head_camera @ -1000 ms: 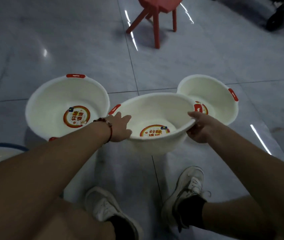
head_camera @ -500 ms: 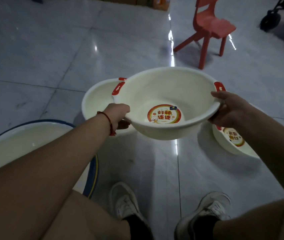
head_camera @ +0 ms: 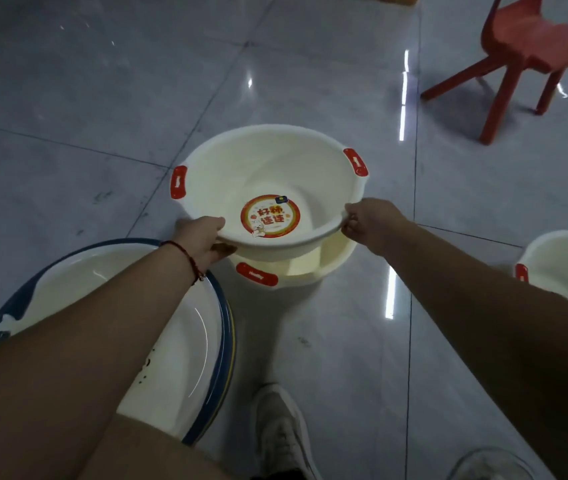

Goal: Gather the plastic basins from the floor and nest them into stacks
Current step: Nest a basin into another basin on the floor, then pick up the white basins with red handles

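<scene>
Surroundings: a red chair [head_camera: 532, 50] stood in the upper right of the frame on the grey tiled floor [head_camera: 102, 98], well apart from the basins.
Lower left: a large blue-rimmed basin [head_camera: 222, 327] sat on the floor, partly hidden by the left forearm; its rim lay just beside the stack.
Right edge: 1 more cream basin, the right basin [head_camera: 566, 265], stood on the floor, cut off by the frame, with a red tab on its left rim.
Bottom: 2 pale shoes [head_camera: 282, 431] showed at the lower edge.
In the way: nothing lay between the held basin and the one under it; the left hand covered part of the lower one's near-left rim.
Held basin [head_camera: 268, 174]: cream plastic, round, 2 red handle tabs on its rim at left and upper right, a round red and orange sticker with characters on its bottom. It was at the centre of the frame, tilted toward the camera, seated partway into the lower basin.
Lower basin [head_camera: 324, 265]: cream, 1 red tab visible at its front rim, only its near side showing under the held one.
Left hand [head_camera: 203, 237]: curled round the held basin's near-left rim, thumb on top, a red cord at the wrist.
Right hand [head_camera: 369, 220]: fingers curled round the near-right rim, gripping it.
</scene>
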### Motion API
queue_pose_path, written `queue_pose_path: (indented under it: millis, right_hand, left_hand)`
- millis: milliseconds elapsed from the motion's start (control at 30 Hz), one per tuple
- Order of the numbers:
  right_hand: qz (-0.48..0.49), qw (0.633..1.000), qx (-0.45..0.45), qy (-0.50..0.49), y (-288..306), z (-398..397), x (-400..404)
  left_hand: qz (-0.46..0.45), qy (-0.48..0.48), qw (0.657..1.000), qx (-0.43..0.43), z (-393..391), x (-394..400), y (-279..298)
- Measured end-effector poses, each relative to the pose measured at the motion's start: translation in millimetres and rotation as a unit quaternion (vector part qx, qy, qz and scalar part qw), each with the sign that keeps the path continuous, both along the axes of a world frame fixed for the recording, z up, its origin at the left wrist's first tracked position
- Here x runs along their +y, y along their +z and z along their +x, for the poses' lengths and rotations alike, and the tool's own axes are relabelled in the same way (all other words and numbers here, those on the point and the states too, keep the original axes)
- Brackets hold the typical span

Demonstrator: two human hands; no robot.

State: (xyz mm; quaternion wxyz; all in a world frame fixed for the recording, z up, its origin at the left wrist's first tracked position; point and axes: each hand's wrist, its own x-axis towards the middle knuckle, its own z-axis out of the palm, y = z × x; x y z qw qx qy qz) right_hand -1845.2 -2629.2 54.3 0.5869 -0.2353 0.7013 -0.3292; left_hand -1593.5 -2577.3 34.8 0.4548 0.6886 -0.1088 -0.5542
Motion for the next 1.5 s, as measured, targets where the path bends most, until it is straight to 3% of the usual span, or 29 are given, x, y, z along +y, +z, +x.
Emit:
queue_pose_path:
  millis: [133,233,367,500,600,667,833,933,1133,1300,1400,1500]
  right_hand:
    - [0.046,0.998,0.029,0.012,-37.7,-9.5,-5.9]
    - [0.091,0.995,0.047,0.000,-53.3,-28.1,2.7]
    - [0.092,0.986,0.124,0.057,-72.1,-52.2,19.3]
    - [0.068,0.965,0.243,0.073,-93.4,-71.3,50.9]
    - [0.051,0.945,0.310,0.092,-108.0,-85.4,72.6]
    - [0.026,0.927,0.338,0.159,-118.2,-90.3,81.6]
    - [0.017,0.896,0.344,0.281,-153.9,-110.4,79.9]
    - [0.034,0.886,0.331,0.323,-112.3,-106.7,80.8]
    - [0.038,0.852,0.364,0.375,-72.9,-129.7,80.7]
    - [0.050,0.844,0.401,0.353,-55.4,-166.9,84.2]
    - [0.041,0.843,0.418,0.337,-39.2,-195.2,90.4]
    - [0.041,0.844,0.422,0.329,-23.0,-224.4,99.5]
  left_hand:
    - [0.069,-0.104,0.992,-0.005,-3.9,2.0,-16.4]
    - [0.102,-0.170,0.979,-0.050,-15.6,2.4,-29.5]
    - [0.132,-0.237,0.955,-0.117,-27.1,7.9,-53.9]
    - [0.103,-0.358,0.888,-0.270,-47.7,28.4,-74.3]
    - [0.058,-0.418,0.847,-0.324,-63.3,37.5,-82.5]
    - [0.047,-0.438,0.826,-0.351,-66.2,43.6,-90.0]
    - [0.042,-0.486,0.757,-0.435,-62.8,54.6,-101.3]
    - [0.065,-0.506,0.736,-0.445,-63.3,51.7,-98.5]
    - [0.124,-0.567,0.570,-0.581,-89.2,40.2,-73.0]
    - [0.042,-0.617,0.518,-0.591,-148.2,35.4,-45.3]
    - [-0.026,-0.644,0.512,-0.568,-193.9,27.5,-19.2]
    - [-0.088,-0.680,0.470,-0.555,-238.4,22.2,11.9]
